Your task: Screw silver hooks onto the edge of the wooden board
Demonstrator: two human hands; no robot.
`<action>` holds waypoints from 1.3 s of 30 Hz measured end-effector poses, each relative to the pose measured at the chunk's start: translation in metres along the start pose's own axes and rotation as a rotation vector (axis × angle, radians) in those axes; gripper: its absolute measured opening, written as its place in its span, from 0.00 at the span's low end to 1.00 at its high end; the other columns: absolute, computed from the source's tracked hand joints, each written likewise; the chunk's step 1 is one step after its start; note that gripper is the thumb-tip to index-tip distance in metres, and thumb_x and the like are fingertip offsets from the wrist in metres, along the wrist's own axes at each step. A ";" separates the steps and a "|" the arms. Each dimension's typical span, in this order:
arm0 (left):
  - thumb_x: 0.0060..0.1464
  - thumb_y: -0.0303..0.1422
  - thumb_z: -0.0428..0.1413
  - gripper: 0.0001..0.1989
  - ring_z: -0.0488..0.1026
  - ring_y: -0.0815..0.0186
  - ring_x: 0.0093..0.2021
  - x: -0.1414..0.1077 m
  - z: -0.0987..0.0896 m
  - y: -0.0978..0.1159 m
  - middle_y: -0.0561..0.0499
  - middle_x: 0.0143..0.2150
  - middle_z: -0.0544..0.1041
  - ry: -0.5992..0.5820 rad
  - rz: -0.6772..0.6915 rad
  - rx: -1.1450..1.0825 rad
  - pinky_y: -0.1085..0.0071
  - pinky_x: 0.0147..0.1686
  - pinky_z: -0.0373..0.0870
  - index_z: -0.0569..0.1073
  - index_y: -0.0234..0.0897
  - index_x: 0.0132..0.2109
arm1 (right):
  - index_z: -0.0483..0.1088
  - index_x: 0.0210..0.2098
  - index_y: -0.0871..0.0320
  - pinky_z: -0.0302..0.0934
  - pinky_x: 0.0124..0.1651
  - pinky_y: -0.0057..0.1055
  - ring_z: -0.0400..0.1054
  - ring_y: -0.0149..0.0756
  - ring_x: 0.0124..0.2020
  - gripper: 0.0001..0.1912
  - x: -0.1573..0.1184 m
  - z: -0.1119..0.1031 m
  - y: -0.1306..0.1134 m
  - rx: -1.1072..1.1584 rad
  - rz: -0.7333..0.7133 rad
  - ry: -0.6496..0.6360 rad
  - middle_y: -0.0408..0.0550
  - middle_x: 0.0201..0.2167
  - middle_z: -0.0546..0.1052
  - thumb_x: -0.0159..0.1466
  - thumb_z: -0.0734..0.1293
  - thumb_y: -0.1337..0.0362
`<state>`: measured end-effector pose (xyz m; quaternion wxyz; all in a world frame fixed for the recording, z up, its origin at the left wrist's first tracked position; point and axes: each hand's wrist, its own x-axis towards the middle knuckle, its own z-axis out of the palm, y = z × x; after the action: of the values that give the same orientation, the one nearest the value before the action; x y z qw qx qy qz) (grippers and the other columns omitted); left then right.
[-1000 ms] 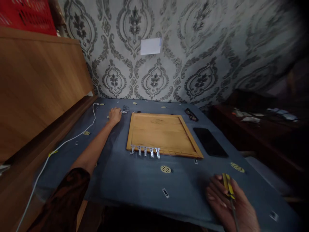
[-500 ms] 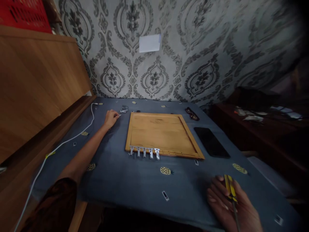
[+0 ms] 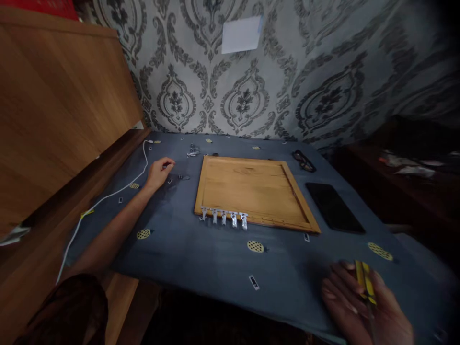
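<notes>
My left hand (image 3: 161,173) is above the cloth to the left of the board, thumb and fingertips pinched together. Whatever they hold, if anything, is too small to make out. Just right of it lie small dark bits (image 3: 183,177), perhaps screws, and behind them a few loose metal clips (image 3: 193,151). Several silver metal clips (image 3: 234,219) sit in a row along the near edge of the framed wooden board (image 3: 251,184), at its left half. Low at the right, my right hand (image 3: 362,299) is wrapped round a screwdriver (image 3: 365,282) with a yellow and black handle, its shaft pointing down toward me.
A black phone (image 3: 334,207) and folded glasses (image 3: 304,160) lie right of the board. A white cable (image 3: 118,187) runs down the left side of the blue tablecloth (image 3: 201,268). A wooden cabinet (image 3: 64,96) borders the left; the patterned wall stands behind.
My left hand has drawn back slightly from the loose clips, uncovering the small dark bits. The view has tilted down and shifted left. My right hand keeps its grip on the screwdriver.
</notes>
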<state>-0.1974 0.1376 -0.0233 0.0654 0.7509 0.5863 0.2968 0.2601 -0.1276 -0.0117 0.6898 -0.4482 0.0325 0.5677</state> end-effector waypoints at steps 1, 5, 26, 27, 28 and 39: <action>0.68 0.40 0.59 0.17 0.78 0.58 0.52 0.001 -0.001 -0.002 0.43 0.55 0.77 -0.005 -0.006 0.006 0.55 0.51 0.78 0.74 0.34 0.57 | 0.70 0.33 0.57 0.59 0.16 0.18 0.56 0.21 0.17 0.25 0.000 0.001 0.000 0.007 -0.008 0.011 0.34 0.20 0.61 0.43 0.84 0.59; 0.68 0.40 0.59 0.16 0.78 0.59 0.51 -0.007 0.003 -0.001 0.44 0.55 0.77 -0.048 0.017 0.060 0.55 0.51 0.78 0.75 0.35 0.56 | 0.70 0.32 0.58 0.59 0.15 0.17 0.53 0.20 0.16 0.25 -0.003 0.005 0.002 0.030 -0.011 0.004 0.33 0.21 0.61 0.42 0.84 0.62; 0.58 0.32 0.57 0.07 0.76 0.59 0.41 0.001 -0.009 0.033 0.47 0.37 0.82 0.120 -0.007 -0.120 0.64 0.46 0.72 0.79 0.39 0.35 | 0.72 0.31 0.56 0.60 0.19 0.23 0.53 0.23 0.19 0.20 0.004 -0.009 0.001 -0.076 -0.049 -0.100 0.36 0.22 0.60 0.48 0.82 0.55; 0.57 0.33 0.56 0.07 0.76 0.60 0.39 0.001 -0.010 0.038 0.48 0.36 0.82 0.107 -0.018 -0.169 0.66 0.42 0.72 0.79 0.38 0.35 | 0.73 0.31 0.56 0.60 0.19 0.23 0.52 0.23 0.19 0.20 0.004 -0.008 0.001 -0.100 -0.061 -0.122 0.36 0.21 0.60 0.48 0.82 0.54; 0.57 0.34 0.56 0.08 0.76 0.62 0.36 0.001 -0.012 0.044 0.49 0.33 0.81 0.083 -0.024 -0.222 0.68 0.38 0.71 0.78 0.37 0.34 | 0.73 0.31 0.56 0.59 0.20 0.23 0.51 0.23 0.19 0.20 0.003 -0.007 0.002 -0.126 -0.074 -0.150 0.36 0.21 0.60 0.48 0.82 0.53; 0.64 0.41 0.52 0.12 0.71 0.68 0.30 -0.079 -0.028 0.188 0.54 0.30 0.74 -0.720 0.167 -0.662 0.72 0.32 0.69 0.73 0.37 0.37 | 0.79 0.35 0.53 0.45 0.18 0.25 0.52 0.25 0.17 0.22 -0.028 0.028 0.028 -0.656 -0.228 -0.479 0.40 0.20 0.70 0.56 0.77 0.41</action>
<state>-0.0647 0.0009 0.0536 0.4746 0.7891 0.3388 0.1931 0.2142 -0.1318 0.0039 0.5569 -0.5004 -0.3610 0.5560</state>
